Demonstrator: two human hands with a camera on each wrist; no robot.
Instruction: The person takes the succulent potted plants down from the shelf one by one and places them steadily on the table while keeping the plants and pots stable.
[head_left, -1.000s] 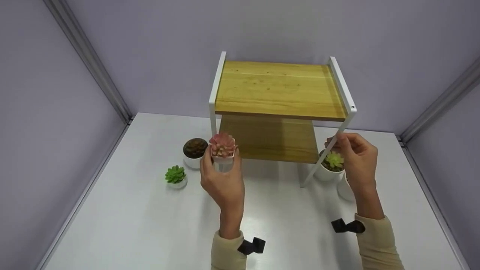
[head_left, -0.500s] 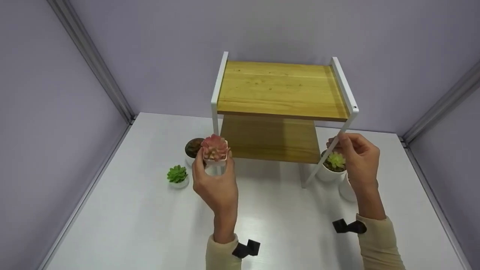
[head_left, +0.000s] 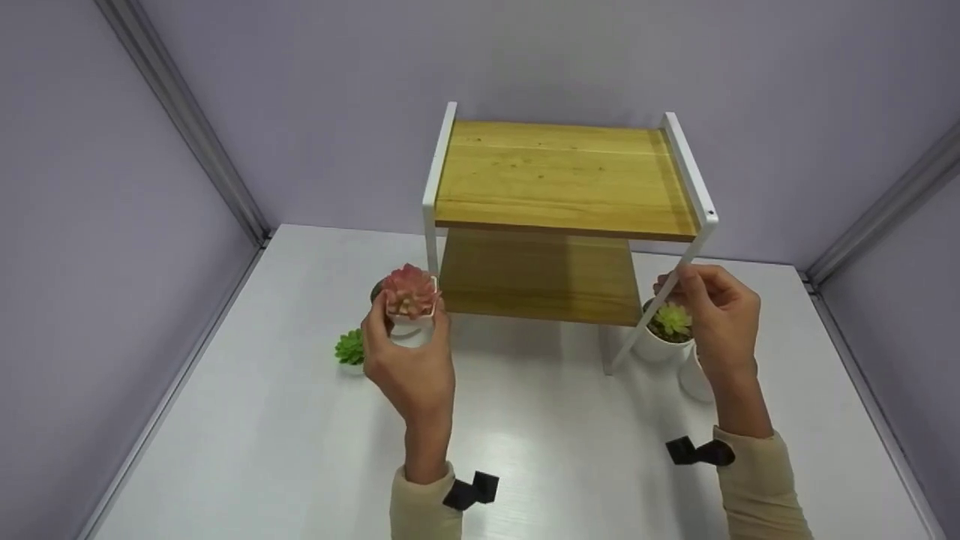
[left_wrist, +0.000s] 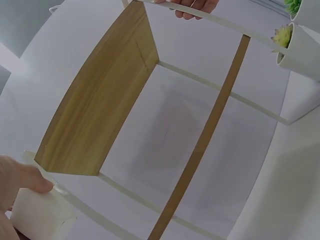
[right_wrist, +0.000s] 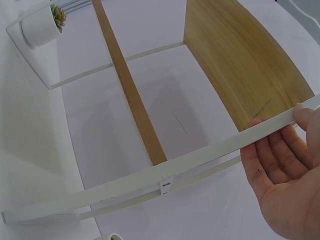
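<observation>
Between the thumb and fingers of my left hand is a pink potted succulent. Its square white pot shows below the thumb in the left wrist view. That hand is held up at the left front post of a two-tier wooden shelf. My right hand grips the shelf's white right front post, thumb on one side and fingers on the other, clearly seen in the right wrist view. Both shelf boards carry nothing. A round white pot behind the pink succulent is mostly hidden.
A small green succulent stands on the white table, partly covered by my left hand. Right of the shelf are a yellow-green succulent in a round pot and another white pot behind my right wrist. Grey-framed panels enclose the table.
My left hand has moved left with the pink succulent, now in front of the round pot and partly over the green succulent. The right hand stays on the post.
</observation>
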